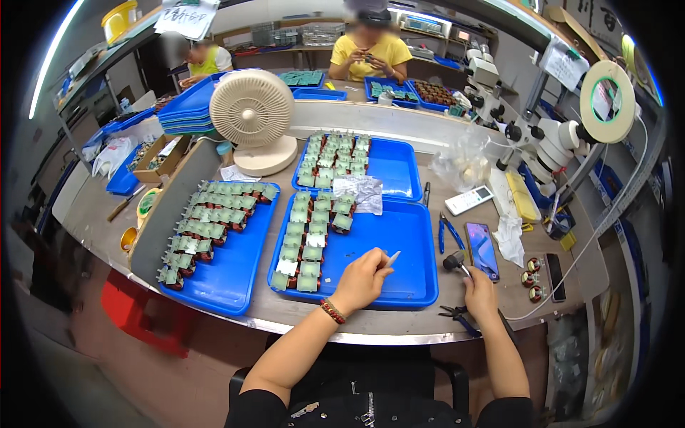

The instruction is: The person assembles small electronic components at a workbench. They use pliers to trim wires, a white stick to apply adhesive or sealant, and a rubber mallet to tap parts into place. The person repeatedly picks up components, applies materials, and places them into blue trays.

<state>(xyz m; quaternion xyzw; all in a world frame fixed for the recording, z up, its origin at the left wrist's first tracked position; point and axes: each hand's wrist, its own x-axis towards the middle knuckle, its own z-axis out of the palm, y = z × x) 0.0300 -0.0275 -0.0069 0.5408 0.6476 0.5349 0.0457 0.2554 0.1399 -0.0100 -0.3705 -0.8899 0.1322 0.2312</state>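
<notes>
My left hand is closed over the front blue tray, a thin pale pointed stick poking out from its fingers. On the right, my right hand grips a small mallet with a black head and a thin metal neck; its dark handle shows below the hand. Rows of coil parts with pale green tops fill the left part of the front tray. More such parts stand in the left blue tray and the back blue tray. A printed paper slip lies across two trays.
Blue-handled pliers and black-jawed pliers flank my right hand. Nearby are a lit phone, a white remote, a dark phone and several red coils. A fan stands behind the trays; two people work beyond.
</notes>
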